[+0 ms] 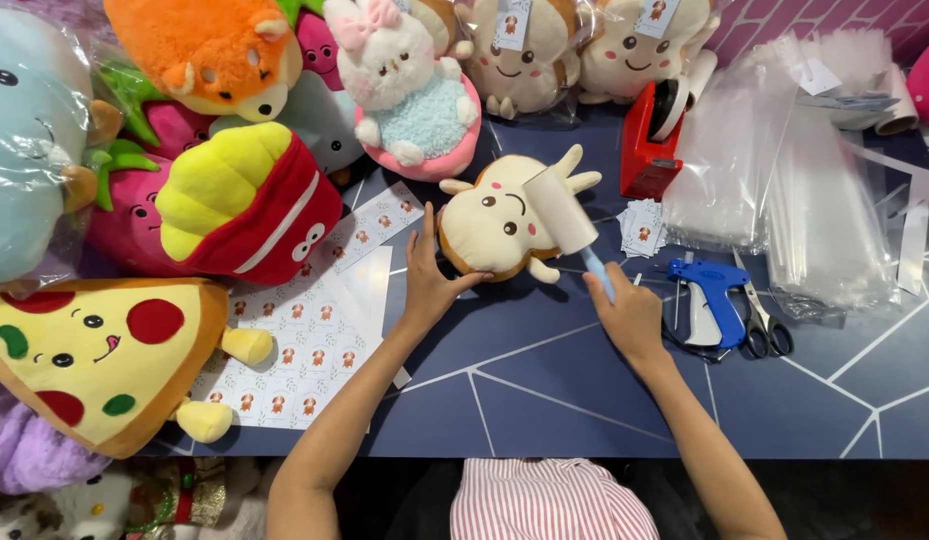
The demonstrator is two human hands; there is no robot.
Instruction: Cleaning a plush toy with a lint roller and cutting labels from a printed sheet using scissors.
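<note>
Here, cylindrical lint roller [562, 210], soft toast plush [490, 225]

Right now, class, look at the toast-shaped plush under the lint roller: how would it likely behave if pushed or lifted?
The toast plush looks padded, so it probably squashes and feels light. The left hand braces its edge while the right hand works the lint roller, suggesting it would slide on the smooth table. Lying flat, it seems unlikely to roll.

Bare table [585, 390] near front, plush toys [235, 200] crowding left; bag stack [785, 190] right
</note>
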